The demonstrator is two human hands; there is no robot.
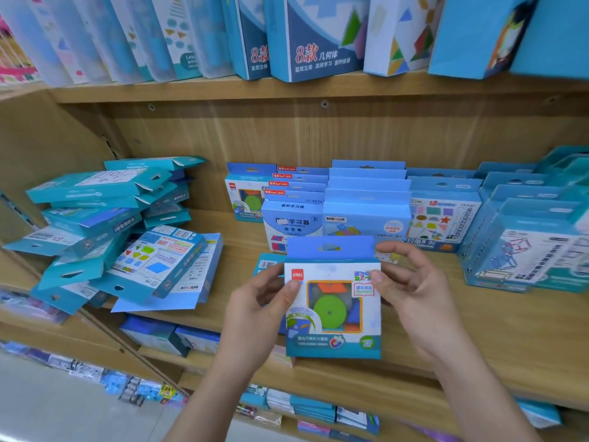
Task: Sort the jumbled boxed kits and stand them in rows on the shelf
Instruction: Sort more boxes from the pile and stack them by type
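Note:
Both hands hold one boxed kit (333, 301) upright in front of the middle wooden shelf (478, 330); it is blue and white with a green disc behind a window. My left hand (258, 311) grips its left edge, thumb on the front. My right hand (411, 288) pinches its upper right corner. A jumbled pile of teal boxes (108, 231) lies at the shelf's left. Standing rows of boxes (350, 205) fill the back centre and right, one matching kit (247, 199) among them. Another flat box (266, 263) lies partly hidden behind the held kit.
The upper shelf carries larger blue and white boxes (312, 36) leaning side by side. Tall clear-fronted boxes (529, 237) stand at the far right. A lower shelf (178, 338) holds more packs, and bare shelf board shows at the front right.

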